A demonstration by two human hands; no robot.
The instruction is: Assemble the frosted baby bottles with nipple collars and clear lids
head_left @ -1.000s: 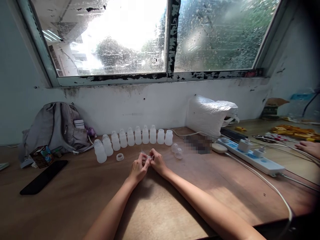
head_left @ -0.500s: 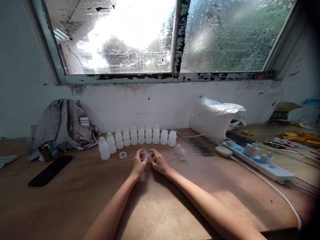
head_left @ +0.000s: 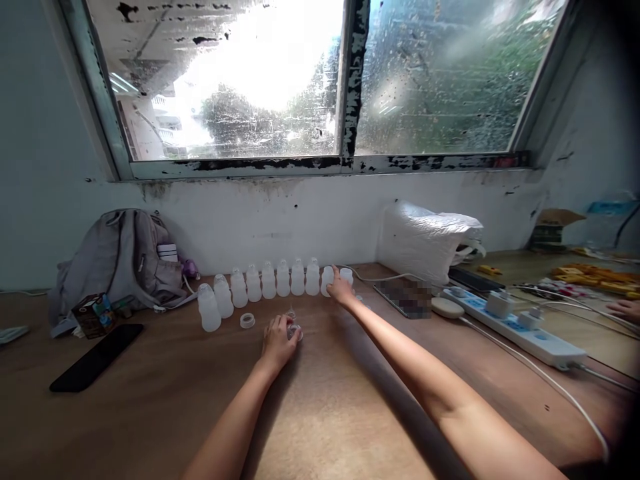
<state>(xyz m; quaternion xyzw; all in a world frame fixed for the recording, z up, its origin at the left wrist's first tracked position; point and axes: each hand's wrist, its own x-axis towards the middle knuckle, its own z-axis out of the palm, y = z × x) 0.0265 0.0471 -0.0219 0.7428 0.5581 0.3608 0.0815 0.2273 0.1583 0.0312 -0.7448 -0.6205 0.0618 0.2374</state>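
Note:
My left hand (head_left: pixel 280 341) is closed around a small clear bottle nipple with its ring (head_left: pixel 295 333), held low at the table's middle. My right hand (head_left: pixel 342 289) is stretched out to the back row, thumb and forefinger apart beside a frosted baby bottle without a top (head_left: pixel 327 279); whether they touch it I cannot tell. Another topless bottle (head_left: pixel 346 275) stands just behind that hand, partly covered. To the left, several bottles with clear domed tops (head_left: pixel 268 280) stand upright in a curved row. A loose white ring (head_left: pixel 247 321) lies in front of them.
A black phone (head_left: pixel 97 357), a small carton (head_left: pixel 94 316) and a grey backpack (head_left: pixel 125 267) are at left. At right are a white bag (head_left: pixel 425 240), a round white puck (head_left: pixel 447 307), and a power strip (head_left: pixel 530 333) with cables. Another person's hand (head_left: pixel 625 310) shows at the right edge.
My right hand has left the table's middle and moved right and away to the topless bottles. My left hand stays near the middle with the nipple, slightly lower in view.

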